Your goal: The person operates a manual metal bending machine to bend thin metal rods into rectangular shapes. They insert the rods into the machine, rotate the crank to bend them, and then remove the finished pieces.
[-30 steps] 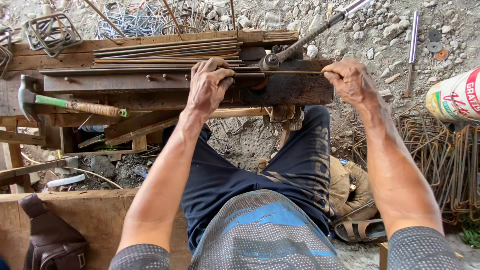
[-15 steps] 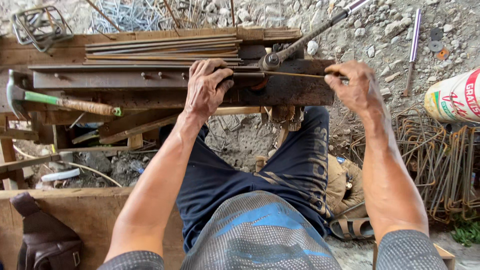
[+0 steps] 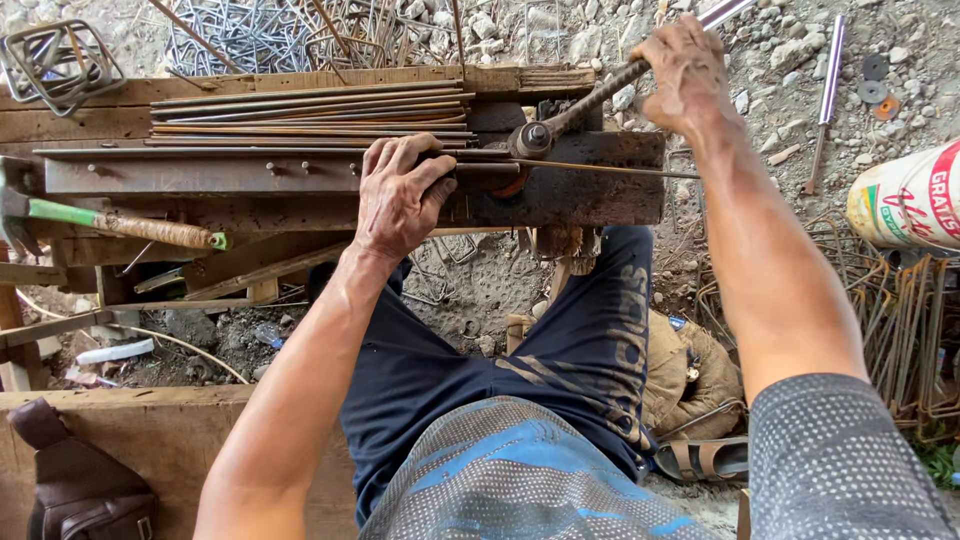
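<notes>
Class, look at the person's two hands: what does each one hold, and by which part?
The right hand grips the bending lever partway up its shaft. The left hand presses the thin steel rod against the bench, left of the pivot bolt.

Left hand (image 3: 398, 195) pressed flat, fingers curled — right hand (image 3: 682, 72) fisted closed, arm stretched forward.

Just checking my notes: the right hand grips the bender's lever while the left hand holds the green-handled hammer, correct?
Not quite. In the head view the left hand presses on the thin rod on the bench; the hammer lies untouched beside it. The right hand does grip the lever.
</notes>
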